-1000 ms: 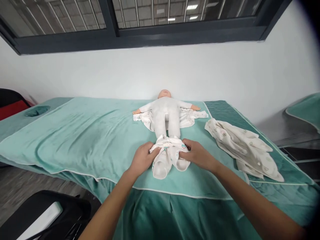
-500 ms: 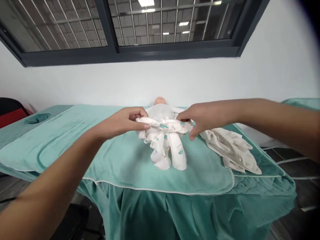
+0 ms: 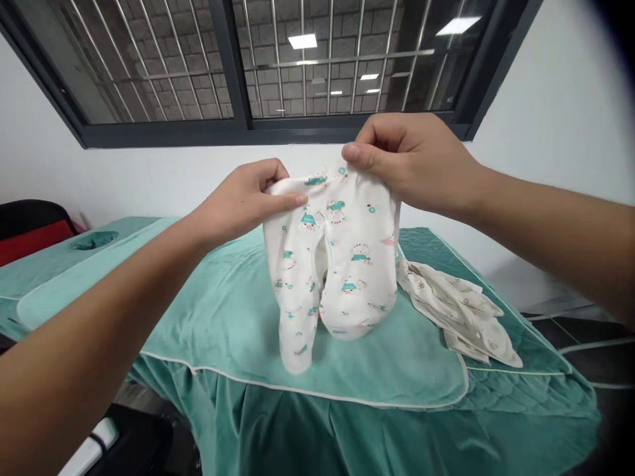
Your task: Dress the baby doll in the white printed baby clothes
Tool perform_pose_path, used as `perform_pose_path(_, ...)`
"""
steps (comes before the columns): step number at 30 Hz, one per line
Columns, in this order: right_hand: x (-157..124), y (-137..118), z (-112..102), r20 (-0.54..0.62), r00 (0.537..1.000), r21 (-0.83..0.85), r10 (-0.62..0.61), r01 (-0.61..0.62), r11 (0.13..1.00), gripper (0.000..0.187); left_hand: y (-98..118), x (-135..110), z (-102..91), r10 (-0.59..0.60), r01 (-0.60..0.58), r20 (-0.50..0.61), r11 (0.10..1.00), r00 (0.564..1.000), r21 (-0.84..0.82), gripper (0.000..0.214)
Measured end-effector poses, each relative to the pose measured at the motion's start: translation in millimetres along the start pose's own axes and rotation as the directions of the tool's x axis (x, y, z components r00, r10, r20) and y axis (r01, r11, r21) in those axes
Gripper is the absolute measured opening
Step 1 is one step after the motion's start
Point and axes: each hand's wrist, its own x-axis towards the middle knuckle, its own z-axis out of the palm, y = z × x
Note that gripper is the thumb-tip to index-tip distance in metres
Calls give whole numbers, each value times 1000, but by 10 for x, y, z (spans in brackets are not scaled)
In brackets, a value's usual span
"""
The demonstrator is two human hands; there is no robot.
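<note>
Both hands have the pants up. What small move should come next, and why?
I'd probably lower the right hand level with the left hand: it pinches the pants higher, so their top edge slants, and the leg ends hang unevenly.

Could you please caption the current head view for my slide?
Left hand and right hand hold printed white pants over a green-covered bed.
</note>
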Motion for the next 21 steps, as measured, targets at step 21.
perform_pose_path(21,249,2714,2352,-23,732,-283,681,-658,698,72,-1651,66,2311,-672,698,281,495,685,-517,51)
